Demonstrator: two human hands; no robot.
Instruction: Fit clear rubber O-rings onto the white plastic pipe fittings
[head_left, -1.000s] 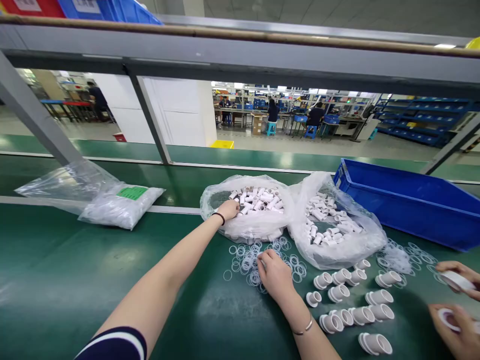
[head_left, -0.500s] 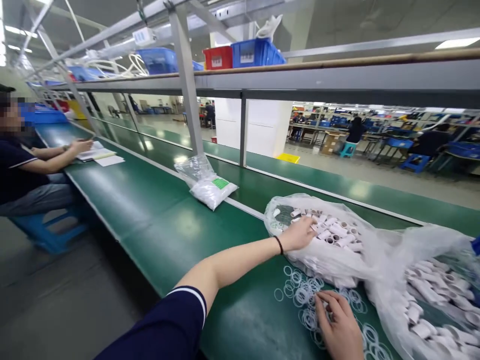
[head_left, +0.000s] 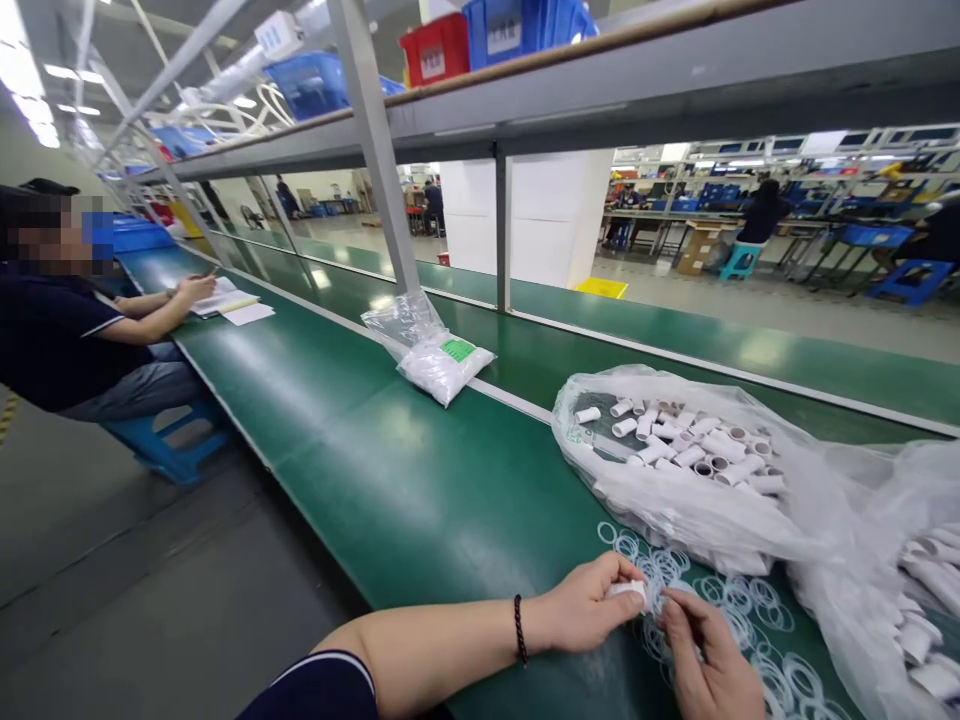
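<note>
My left hand point(head_left: 592, 604), with a dark beaded bracelet at the wrist, is closed around a short white tube point(head_left: 627, 590). Just right of it, my right hand point(head_left: 705, 648) has its thumb and forefinger pinched close to the tube's end; whatever lies between those fingertips is too small to make out. Under and around both hands, many thin translucent rings point(head_left: 739, 593) are spread on the green table point(head_left: 480, 540). Behind them lies an open clear plastic bag point(head_left: 645, 495) full of white tubes point(head_left: 664, 440).
Another pile of white tubes point(head_left: 930, 600) lies at the right edge. A sealed bag of white material point(head_left: 442, 368) rests mid-table by a metal post point(head_left: 379, 150). At the left a seated person point(head_left: 67, 310) holds something over papers. Bins stand on the shelf above.
My left hand has come back from the bag of tubes with a white tube and is now beside my right hand, over the rings. The view has shifted.
</note>
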